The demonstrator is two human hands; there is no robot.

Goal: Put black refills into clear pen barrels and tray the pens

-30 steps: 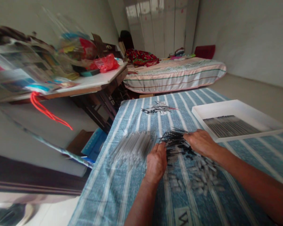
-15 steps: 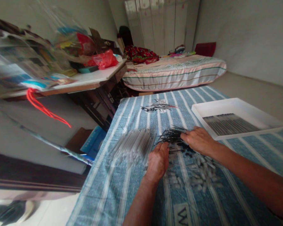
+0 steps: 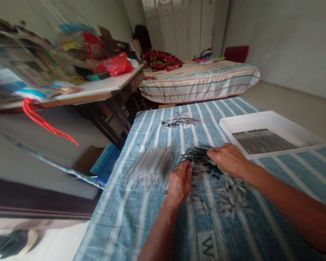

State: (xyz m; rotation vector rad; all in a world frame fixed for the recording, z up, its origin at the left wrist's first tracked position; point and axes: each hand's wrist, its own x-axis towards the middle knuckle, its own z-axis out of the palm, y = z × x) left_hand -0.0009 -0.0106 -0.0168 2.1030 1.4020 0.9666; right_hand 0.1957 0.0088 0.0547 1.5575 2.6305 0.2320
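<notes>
At the head view's heap of thin black rods (image 3: 197, 154), two bare hands are at work; the left hand (image 3: 180, 178) is at the near left edge of the heap, its fingers bent and drawn in narrow towards the thumb; the right hand (image 3: 226, 159) touches the right side of the heap, fingers curled down among the rods, narrow rather than spread; whether either has a rod pinched between its fingertips is too small and blurred to tell. The heap itself lies loose on a blue cloth with white stripes (image 3: 116, 226), its slim dark pieces crossing one another and their ends fanning to the left; to the left of the heap lies a thick bundle of whitish translucent tubes (image 3: 152, 166), roughly side by side; nearer than the heap and to its right are scattered short, clear-grey pieces (image 3: 232, 198); beyond the heap is a small tangle of thin sticks (image 3: 182, 121), with a touch of red at one end; right of the heap and farther off stands a shallow white tray (image 3: 256, 121), with a row of grey, dark-tipped sticks (image 3: 263, 141) lying in it. Nearer than the heap, a pale patch on the cloth bears a black letter W (image 3: 206, 246); the print beside the far tangle cannot be read.
</notes>
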